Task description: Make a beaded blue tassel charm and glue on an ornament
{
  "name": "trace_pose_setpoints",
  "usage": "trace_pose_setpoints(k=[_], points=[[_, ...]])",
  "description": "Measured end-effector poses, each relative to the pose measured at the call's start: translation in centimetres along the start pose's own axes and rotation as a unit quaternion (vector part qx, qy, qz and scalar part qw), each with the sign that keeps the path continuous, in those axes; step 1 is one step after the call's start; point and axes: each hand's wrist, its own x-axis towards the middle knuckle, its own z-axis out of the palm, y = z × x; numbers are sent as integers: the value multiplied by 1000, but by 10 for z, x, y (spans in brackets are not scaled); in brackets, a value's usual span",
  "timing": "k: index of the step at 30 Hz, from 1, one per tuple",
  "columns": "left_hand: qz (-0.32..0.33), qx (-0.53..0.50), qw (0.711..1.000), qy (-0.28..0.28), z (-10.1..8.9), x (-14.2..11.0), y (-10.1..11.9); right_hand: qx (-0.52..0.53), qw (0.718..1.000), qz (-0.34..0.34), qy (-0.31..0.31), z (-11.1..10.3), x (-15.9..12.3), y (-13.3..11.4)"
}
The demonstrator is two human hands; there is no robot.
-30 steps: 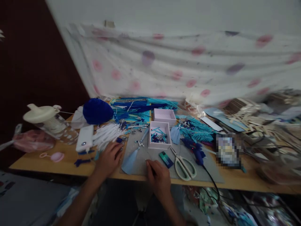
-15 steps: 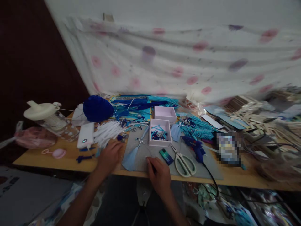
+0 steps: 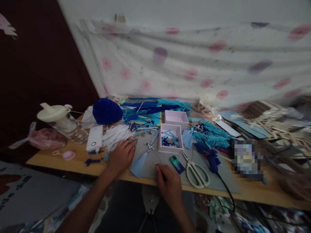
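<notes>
My left hand (image 3: 121,157) lies palm down at the left edge of the grey mat (image 3: 148,170), fingers stretched out over small charms and beads; its fingertips partly hide what is under them. My right hand (image 3: 170,181) rests at the mat's front, thumb and forefinger pinched together; anything between them is too small to make out. Between the hands lies a light blue tassel (image 3: 140,164) with white beads (image 3: 149,146) at its top. Behind them stands a pale pink box (image 3: 170,149) of beads and small turquoise sticks.
White-handled scissors (image 3: 198,174), a green-blue card-like packet (image 3: 177,164) and a blue glue gun (image 3: 210,157) lie to the right. A white power bank (image 3: 95,138), a blue pouch (image 3: 107,111) and a lidded cup (image 3: 65,121) stand left. Turquoise pipe cleaners (image 3: 211,134) are heaped behind.
The view has swung a little left, so everything sits further right. My left hand has moved slightly forward over the small charms, covering a dark blue one. My right hand keeps its pinch.
</notes>
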Motion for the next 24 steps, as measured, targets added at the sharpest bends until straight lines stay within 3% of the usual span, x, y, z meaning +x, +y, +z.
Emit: trace_pose_setpoints(k=[3, 7, 14, 19, 24], points=[[2, -3, 1000, -7, -2, 12, -5, 0, 1000, -2, 1, 0, 0, 0], [-59, 15, 998, -15, -8, 21, -23, -1, 1000, -8, 0, -1, 1, 1], [-118, 99, 984, -86, -25, 38, -60, -4, 1000, -14, -11, -1, 1, 1], [-115, 117, 981, -107, -28, 46, -65, -4, 1000, -17, 5, -1, 2, 1], [-142, 43, 982, -117, -32, 45, -67, 5, 1000, -11, -3, -2, 1, 2]])
